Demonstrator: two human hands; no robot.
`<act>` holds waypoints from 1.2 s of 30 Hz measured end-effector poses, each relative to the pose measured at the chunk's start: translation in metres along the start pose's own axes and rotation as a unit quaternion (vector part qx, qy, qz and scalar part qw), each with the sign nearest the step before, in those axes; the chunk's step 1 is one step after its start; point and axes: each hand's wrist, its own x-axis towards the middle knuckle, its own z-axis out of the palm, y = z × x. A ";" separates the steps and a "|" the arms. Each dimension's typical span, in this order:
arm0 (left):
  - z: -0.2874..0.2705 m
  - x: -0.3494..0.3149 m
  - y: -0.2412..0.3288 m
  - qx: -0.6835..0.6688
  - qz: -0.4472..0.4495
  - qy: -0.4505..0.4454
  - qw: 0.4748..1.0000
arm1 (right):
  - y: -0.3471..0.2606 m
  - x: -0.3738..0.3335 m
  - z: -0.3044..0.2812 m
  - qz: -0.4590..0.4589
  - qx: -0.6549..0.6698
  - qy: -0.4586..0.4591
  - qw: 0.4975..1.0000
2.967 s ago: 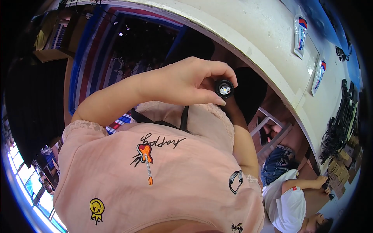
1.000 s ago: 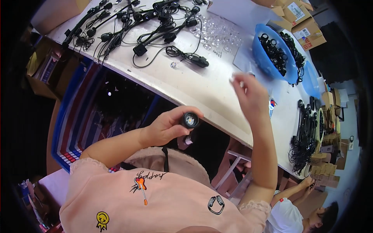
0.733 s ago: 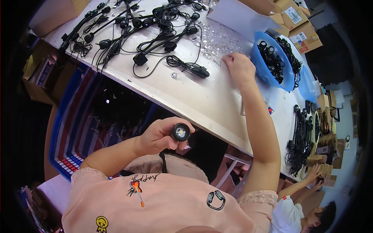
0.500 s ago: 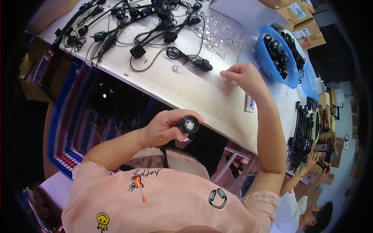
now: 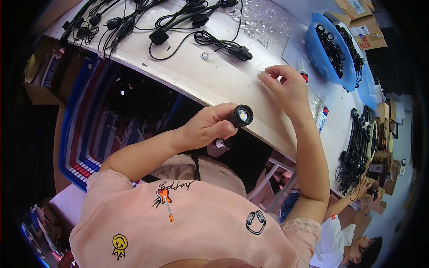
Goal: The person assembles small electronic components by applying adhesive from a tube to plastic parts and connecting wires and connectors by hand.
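Observation:
My left hand [image 5: 203,127] is wrapped round a short black cylindrical lamp head [image 5: 241,115], held just off the table's front edge. Its round end faces up, and a small yellow-white LED shows inside. Over the white table [image 5: 232,87], my right hand [image 5: 290,91] has thumb and forefinger pinched together. A tiny pale bit shows at those fingertips, too small to name. Left of the right hand lie a coiled black cable [image 5: 223,44] and a small round silvery piece [image 5: 205,56]. Many clear round lenses [image 5: 263,20] are scattered farther back.
Black cables and lamp parts [image 5: 158,35] cover the far left. A blue basin [image 5: 313,49] of black rings stands at right, with a tube [image 5: 322,119] nearer me. Beyond are black corded lamps [image 5: 351,152] and another person [image 5: 333,245]. A blue-rimmed striped container [image 5: 73,147] sits below left.
My left hand has moved up and right with the lamp head, toward the table edge. My right hand stays pinched over the table, turned somewhat. The view has shifted slightly.

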 end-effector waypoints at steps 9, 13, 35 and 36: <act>0.005 0.007 -0.002 0.017 -0.013 -0.028 0.999 | -0.042 -0.053 -0.034 -0.136 0.199 -0.135 0.961; 0.014 0.013 0.005 0.072 -0.039 -0.037 0.996 | -0.038 -0.063 -0.041 -0.124 0.236 -0.142 0.953; 0.013 0.019 0.017 -0.052 -0.108 -0.052 0.991 | 0.161 0.155 -0.139 0.183 -0.219 0.028 0.958; 0.012 0.018 0.016 -0.052 -0.108 -0.050 0.992 | 0.161 0.154 -0.137 0.177 -0.187 0.043 0.965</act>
